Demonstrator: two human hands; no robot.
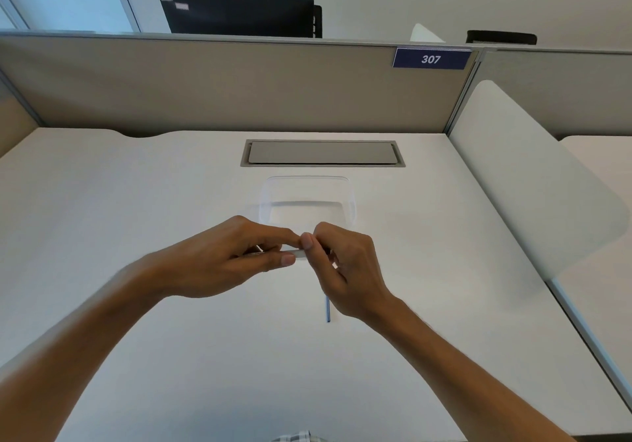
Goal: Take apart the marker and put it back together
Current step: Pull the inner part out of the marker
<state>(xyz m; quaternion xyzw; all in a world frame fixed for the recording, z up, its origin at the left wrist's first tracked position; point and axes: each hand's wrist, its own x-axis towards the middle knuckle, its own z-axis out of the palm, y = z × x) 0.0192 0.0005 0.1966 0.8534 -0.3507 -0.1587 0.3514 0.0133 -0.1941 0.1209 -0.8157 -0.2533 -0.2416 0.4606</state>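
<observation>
Desk: white surface, bounded at the back by a grey partition.
Monitor: dark, seen from the rear, standing behind the partition.
Left hand: raised above the desk near its middle, fingers curled, thumb and forefinger pinching the left end of the marker.
Marker: pale, lying roughly level between the two hands; only a short length shows between the fingertips, the rest is hidden, so its state of assembly cannot be told.
Right hand: meets the left hand fingertip to fingertip, fingers curled, thumb and forefinger pinching the right end of the marker.
Blue rod: thin, lying on the desk just below the right hand, its upper end hidden by the palm.
Clear container: transparent plastic tub on the desk just behind the hands.
Cable hatch: grey, closed, set in the desk beyond the container.
Number plate: blue, reads 307, at the partition's top right.
</observation>
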